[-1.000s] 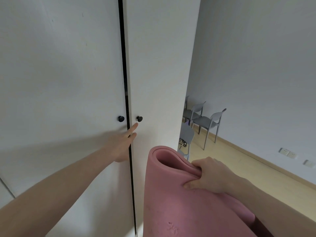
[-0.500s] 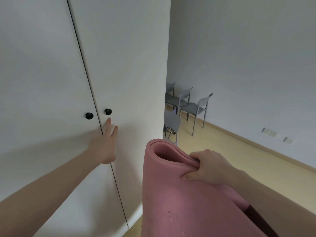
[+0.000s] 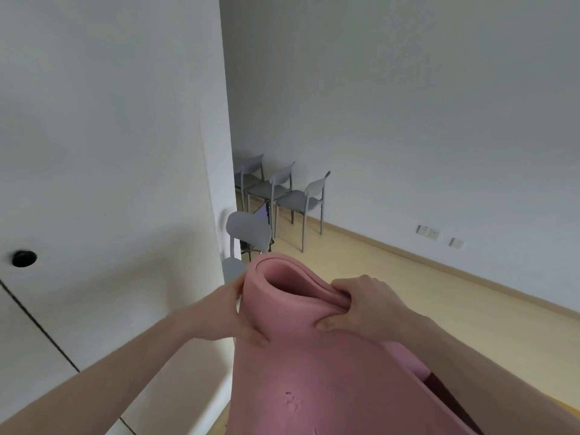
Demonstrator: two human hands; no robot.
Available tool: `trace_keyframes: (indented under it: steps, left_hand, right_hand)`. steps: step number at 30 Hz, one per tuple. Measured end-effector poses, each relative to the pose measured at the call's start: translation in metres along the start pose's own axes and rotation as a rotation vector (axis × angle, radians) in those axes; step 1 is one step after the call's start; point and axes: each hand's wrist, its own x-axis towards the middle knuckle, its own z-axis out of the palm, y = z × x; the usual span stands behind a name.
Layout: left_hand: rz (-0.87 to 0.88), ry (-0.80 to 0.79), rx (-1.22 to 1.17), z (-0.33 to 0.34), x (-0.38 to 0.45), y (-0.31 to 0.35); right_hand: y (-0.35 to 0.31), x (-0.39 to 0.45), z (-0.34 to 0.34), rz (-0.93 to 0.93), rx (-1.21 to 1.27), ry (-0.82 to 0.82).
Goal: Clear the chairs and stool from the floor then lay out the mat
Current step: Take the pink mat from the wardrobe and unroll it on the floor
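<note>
Pink foam mat — loosely rolled, upright before the person — is gripped at its top by both hands: left hand curled round one side, right hand pinching the layered edge, likely to keep it from unrolling. Grey chairs stand by the wall, off the open floor.

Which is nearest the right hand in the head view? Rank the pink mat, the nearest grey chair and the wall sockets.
1. Pink mat: gripped by the right hand.
2. Nearest grey chair: ahead, beside the cupboard.
3. Wall sockets: low on the far right wall.
</note>
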Motion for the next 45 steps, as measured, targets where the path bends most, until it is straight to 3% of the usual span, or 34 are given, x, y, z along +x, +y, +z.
trace_keyframes:
  steps: [8, 14, 25, 34, 45]
  left_hand:
    - [0.127, 0.046, -0.014, 0.049, 0.122, 0.034]
    - [0.247, -0.011, 0.003, 0.064, 0.249, 0.056]
    - [0.378, -0.112, 0.008, 0.05, 0.45, 0.079]
    - [0.555, -0.188, 0.154, 0.074, 0.583, 0.149]
    - [0.552, -0.213, 0.214, 0.134, 0.766, 0.219]
  right_hand:
    - [0.108, 0.014, -0.02, 0.183, 0.003, 0.057]
    - [0.188, 0.042, -0.031, 0.409, 0.041, 0.127]
    - [0.267, 0.127, -0.047, 0.736, 0.064, 0.315]
    - [0.34, 0.137, -0.068, 0.897, 0.227, 0.496]
    - [0.528, 0.147, -0.082, 0.992, 0.197, 0.349]
